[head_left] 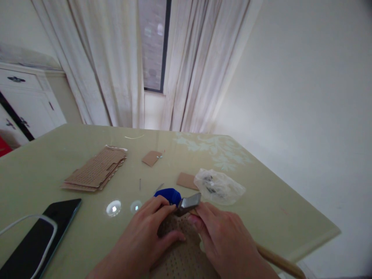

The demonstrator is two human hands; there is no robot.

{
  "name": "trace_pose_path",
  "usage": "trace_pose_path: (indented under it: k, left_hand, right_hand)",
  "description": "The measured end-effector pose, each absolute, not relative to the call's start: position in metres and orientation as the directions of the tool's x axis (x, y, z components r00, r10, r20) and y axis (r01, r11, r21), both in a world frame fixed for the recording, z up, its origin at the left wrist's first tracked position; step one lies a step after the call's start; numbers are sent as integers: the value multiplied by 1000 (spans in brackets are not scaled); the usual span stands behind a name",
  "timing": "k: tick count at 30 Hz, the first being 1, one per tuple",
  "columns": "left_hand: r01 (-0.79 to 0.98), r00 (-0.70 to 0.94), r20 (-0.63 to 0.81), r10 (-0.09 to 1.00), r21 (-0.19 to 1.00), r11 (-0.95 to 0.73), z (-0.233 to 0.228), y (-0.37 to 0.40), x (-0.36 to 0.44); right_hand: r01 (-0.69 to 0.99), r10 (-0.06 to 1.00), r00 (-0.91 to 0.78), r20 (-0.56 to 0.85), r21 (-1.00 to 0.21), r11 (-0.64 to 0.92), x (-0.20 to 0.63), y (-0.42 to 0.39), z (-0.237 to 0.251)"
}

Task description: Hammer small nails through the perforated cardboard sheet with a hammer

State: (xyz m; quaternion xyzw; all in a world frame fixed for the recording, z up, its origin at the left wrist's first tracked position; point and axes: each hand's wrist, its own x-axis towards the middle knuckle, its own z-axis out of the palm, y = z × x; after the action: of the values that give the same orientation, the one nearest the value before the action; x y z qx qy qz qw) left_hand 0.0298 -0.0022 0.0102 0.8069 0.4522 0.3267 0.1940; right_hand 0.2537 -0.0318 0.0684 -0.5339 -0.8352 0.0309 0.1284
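Observation:
My right hand is closed around the wooden handle of a hammer, whose metal head shows between my two hands. Under them is a brown board dotted with rows of small holes. My left hand grips this board's far left edge, the thumb lying on its face and the fingers beside the hammer head. A bright blue object sits just beyond my left fingers. Its lower part is hidden, so its kind does not show.
Stacked perforated brown boards lie at the left. Ahead are a small brown piece, another brown piece and a clear plastic bag with dark small parts. A thin nail-like piece and a black tablet with a white cable lie nearby.

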Motion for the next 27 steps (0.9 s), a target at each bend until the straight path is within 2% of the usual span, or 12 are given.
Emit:
trace_pose_path:
  k: [4,6,10,14,17,23,27]
  left_hand:
    - [613,370,342,864,609,-503,13,-3,31]
    - [611,352,361,864,611,-504,11,-2,31]
    - [570,306,407,860,646,-508,1,-1,27]
    - [511,281,422,862,695,-507,-6,0,23]
    - [484,252,425,869,723,-494,-6,-2,22]
    - [440,149,471,869,756,-485,-7,7,9]
    - [613,-37,469,882,708,-351,-27,39,-21]
  right_hand:
    - [898,912,-399,94,-162,410,252,-31,73]
    - [887,931,-357,80,-284,364,252,-25,81]
    - [701,954,-278,112,-656,282,255,5,89]
    - [576,949,-313,-44,-803,153,260,39,61]
    - [361,914,-378,-149,-932,-3,263,50,28]
    - [62,874,-449,-185,-982,-176,264,40,-1]
    - [62,889,-411,-203,-979,-195,263,36,1]
